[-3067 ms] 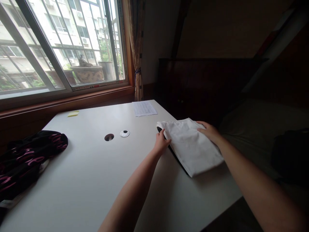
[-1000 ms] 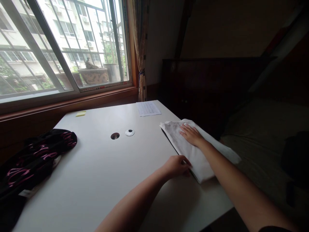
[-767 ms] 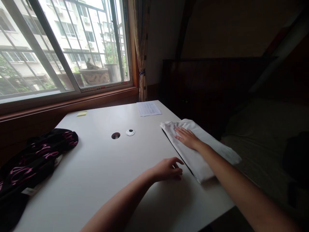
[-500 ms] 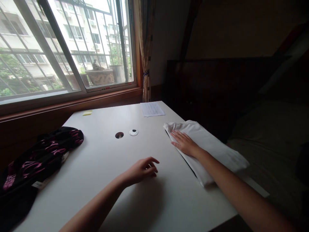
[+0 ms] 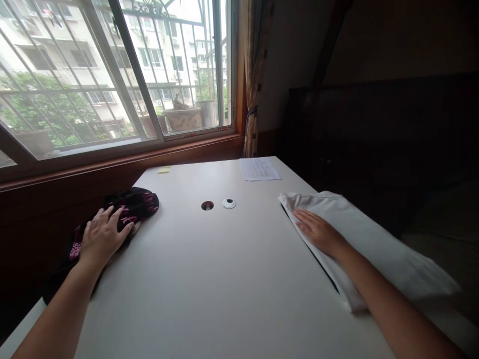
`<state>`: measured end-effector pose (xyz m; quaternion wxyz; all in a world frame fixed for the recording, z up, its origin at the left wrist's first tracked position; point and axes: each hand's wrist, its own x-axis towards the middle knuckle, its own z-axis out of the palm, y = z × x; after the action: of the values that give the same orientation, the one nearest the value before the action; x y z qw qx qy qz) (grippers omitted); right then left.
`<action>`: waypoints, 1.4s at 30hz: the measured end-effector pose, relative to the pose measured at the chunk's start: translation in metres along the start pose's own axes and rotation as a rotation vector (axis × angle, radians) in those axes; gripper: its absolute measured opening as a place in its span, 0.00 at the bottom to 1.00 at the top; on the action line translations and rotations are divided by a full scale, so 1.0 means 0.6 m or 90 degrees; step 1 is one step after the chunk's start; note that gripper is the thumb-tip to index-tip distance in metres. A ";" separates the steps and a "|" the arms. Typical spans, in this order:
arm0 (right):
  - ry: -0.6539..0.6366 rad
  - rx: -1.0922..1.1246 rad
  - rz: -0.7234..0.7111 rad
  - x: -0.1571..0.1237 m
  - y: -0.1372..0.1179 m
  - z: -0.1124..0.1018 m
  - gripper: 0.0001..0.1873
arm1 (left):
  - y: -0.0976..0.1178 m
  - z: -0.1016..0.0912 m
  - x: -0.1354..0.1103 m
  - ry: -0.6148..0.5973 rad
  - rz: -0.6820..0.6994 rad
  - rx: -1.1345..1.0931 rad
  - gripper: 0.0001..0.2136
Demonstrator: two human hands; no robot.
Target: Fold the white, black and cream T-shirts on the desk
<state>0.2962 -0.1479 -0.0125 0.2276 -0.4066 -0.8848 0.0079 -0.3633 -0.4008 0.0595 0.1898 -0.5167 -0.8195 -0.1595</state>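
My left hand [image 5: 102, 237] rests on a bunched black garment [image 5: 144, 202] with pink lettering, at the table's left edge. Its fingers are spread, and part of the cloth is hidden beneath the palm. On the right, a folded white cloth [image 5: 370, 239] lies at the table edge, a dark line showing along its near-left side. My right hand [image 5: 318, 232] lies flat on this cloth near its left side, fingers stretched out.
Both cloths lie on a white table [image 5: 224, 279]. A round cable hole [image 5: 207, 205] and its loose cover [image 5: 229, 203] are in the middle. Toward the back are a printed paper [image 5: 261, 169] and a yellow sticky note [image 5: 163, 170]. A barred window [image 5: 149, 75] stands behind.
My left hand has moved left from above the table's middle onto the black garment. My right hand stays on the white cloth. The view has turned somewhat left.
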 end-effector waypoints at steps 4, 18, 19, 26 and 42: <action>0.018 0.015 0.006 0.000 0.001 0.001 0.28 | -0.059 0.028 -0.024 -0.115 -0.121 0.034 0.36; 0.002 -0.137 0.196 -0.010 0.004 0.003 0.29 | -0.085 0.069 -0.040 -0.097 -0.112 0.134 0.28; 0.012 -0.135 0.192 -0.010 0.006 0.004 0.30 | -0.087 0.071 -0.040 -0.090 -0.107 0.127 0.28; 0.005 -0.111 0.176 -0.011 0.018 0.007 0.29 | -0.102 0.082 -0.042 -0.040 -0.072 0.072 0.27; 0.049 -0.098 0.106 -0.013 0.044 0.017 0.27 | -0.080 0.040 -0.052 0.010 -0.213 -0.015 0.22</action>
<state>0.3151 -0.1339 -0.0301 0.2283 -0.4946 -0.8367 -0.0566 -0.3979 -0.4342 0.0206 0.1605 -0.3742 -0.8906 -0.2025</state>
